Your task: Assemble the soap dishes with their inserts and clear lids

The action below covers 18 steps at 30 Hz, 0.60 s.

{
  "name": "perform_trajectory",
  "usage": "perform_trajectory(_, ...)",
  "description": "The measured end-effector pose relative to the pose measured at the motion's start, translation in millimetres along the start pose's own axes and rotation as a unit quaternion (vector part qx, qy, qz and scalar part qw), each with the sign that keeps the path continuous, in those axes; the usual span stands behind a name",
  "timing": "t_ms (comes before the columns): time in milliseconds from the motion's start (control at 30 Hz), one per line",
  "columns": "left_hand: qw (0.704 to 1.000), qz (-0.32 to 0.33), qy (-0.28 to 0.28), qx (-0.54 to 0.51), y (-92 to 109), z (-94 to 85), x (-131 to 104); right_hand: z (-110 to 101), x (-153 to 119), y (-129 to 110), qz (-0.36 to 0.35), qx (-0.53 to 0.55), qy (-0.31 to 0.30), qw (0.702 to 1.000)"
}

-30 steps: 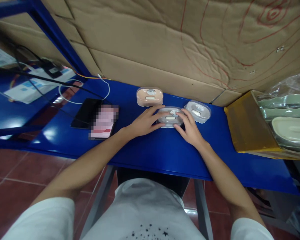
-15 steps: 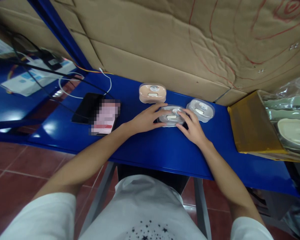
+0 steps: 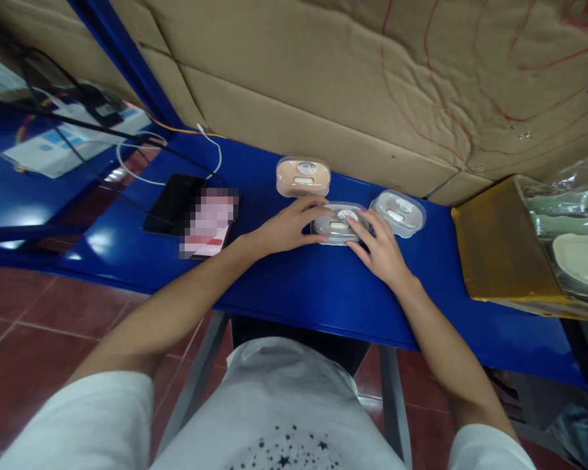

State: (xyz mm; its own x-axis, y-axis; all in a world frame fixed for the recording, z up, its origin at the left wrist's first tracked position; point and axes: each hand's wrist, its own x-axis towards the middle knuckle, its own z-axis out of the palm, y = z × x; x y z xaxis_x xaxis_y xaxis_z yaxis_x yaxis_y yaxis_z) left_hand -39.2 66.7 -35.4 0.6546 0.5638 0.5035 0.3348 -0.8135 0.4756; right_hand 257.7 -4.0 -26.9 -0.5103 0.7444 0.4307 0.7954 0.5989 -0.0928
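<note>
Grey oval case under a clear plastic cover (image 3: pixel 337 235) sits flat on the blue metal desk (image 3: pixel 304 287), held between two bare hands. Little has changed over the last second: the head view has swung slightly, while the hands have stayed at the case's two ends. That looks like steadying or adjusting rather than lifting, so the handling seems to be at much the same point.

The left hand (image 3: pixel 285 228) touches the 9 o'clock end, its fingers apart and curved about the edge. The right hand (image 3: pixel 386 253) is at the 3 o'clock end, fingers also apart, one reaching in beside the round white label (image 3: pixel 347 214). How hard either presses, one cannot tell.

The case looks smooth and glossy, with a short white bar (image 3: pixel 340 226) at its middle (the cover's glare hides finer detail). A peach oval case (image 3: pixel 302 189) stands near its 11 o'clock; a pale grey one (image 3: pixel 406 220) lies just beyond the right hand's fingers, towards 3 o'clock.
</note>
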Motion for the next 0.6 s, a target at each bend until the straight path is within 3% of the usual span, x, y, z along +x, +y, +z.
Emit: perform_trajectory(600, 0.999, 0.003, -0.031, 0.016, 6.1, -4.4, 1.0, -3.8, 0.8, -2.9, -0.001, -0.015, 0.007, 1.0)
